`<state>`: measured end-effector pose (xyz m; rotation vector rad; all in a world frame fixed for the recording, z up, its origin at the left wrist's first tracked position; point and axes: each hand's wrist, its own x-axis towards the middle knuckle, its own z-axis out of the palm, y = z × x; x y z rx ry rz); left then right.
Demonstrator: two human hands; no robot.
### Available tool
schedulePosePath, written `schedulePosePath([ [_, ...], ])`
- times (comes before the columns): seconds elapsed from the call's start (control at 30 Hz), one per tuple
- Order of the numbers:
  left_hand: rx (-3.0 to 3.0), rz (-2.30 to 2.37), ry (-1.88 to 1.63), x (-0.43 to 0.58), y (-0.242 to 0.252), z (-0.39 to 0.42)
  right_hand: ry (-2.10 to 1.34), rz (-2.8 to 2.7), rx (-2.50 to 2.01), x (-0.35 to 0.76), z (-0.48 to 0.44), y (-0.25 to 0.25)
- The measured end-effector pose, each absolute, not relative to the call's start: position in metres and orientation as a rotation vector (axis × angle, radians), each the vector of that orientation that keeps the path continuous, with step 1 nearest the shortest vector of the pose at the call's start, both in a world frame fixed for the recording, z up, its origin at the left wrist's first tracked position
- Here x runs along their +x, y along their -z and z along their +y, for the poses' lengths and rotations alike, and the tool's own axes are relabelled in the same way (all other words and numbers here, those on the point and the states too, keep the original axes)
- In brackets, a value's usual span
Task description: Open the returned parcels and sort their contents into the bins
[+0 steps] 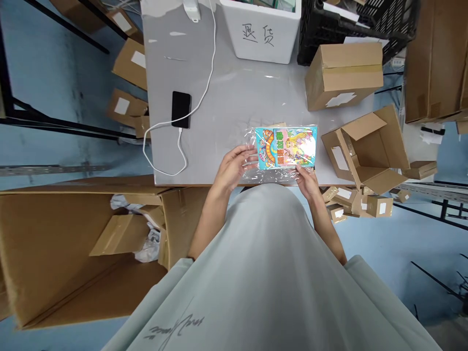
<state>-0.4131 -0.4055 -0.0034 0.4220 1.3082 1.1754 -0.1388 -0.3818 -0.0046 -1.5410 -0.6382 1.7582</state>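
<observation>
A colourful picture booklet (286, 147) with cartoon figures lies inside a clear plastic bag (272, 175) near the table's front edge. My right hand (307, 181) grips the lower right corner of the bagged booklet, thumb on top and the other fingers mostly hidden. At the left end of the bag is my left hand (234, 166), its fingers stretched out and apart against the loose clear film. Whether those fingers lie under or over the film is hard to see.
On the grey table (234, 97) are a phone (181, 108) with a white cable, a white bin (261, 36), a black crate (360, 24), a closed carton (343, 73) and an open carton (369, 146). A large open box (54, 243) stands at lower left.
</observation>
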Motion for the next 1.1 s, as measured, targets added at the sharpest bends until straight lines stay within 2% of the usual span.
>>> schedulePosePath([
  [0.17,0.368,1.126,-1.101,-0.433,0.001,-0.410,-1.747,-0.603,-1.523,-0.140,-0.383,0.007],
  [0.57,0.581,1.340,-1.077,-0.417,0.002,-0.408,-1.939,-0.777,-1.443,-0.125,-0.385,0.001],
  [0.7,0.646,1.347,-1.002,-0.428,0.002,-0.411,-1.847,-0.747,-1.450,-0.112,-0.370,-0.002],
  [0.87,0.653,1.350,-0.898,-0.436,0.008,-0.411,-1.765,-0.799,-1.516,-0.123,-0.358,0.019],
  [1.1,0.638,1.482,-0.985,-0.472,0.010,-0.405,-1.480,-0.675,-1.650,-0.085,-0.360,0.044],
])
